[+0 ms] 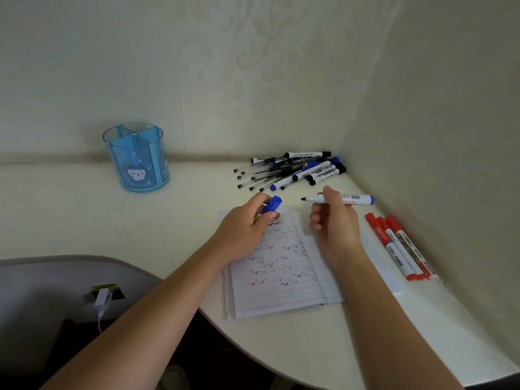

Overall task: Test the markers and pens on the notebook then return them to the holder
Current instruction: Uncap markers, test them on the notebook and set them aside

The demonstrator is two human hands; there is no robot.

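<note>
Head view: what has the right hand (334, 223) got?

– Its grip is closed round an uncapped blue marker (357, 199), dark tip pointing left, held over the top edge of the open notebook (281, 277).

– And the left hand (244, 229)?

– Its grip pinches the blue cap (272, 204) between thumb and fingers, left of the tip and apart from it.

– Where is everything else?

– A pile of pens and markers (298, 170) lies on the desk (84, 215) in the far corner, behind the hands. Three red markers (399, 246) lie side by side just right of the notebook. The holder (138, 157) stands upright, well to the left by the wall. Small marks in rows cover the notebook's left page.
</note>
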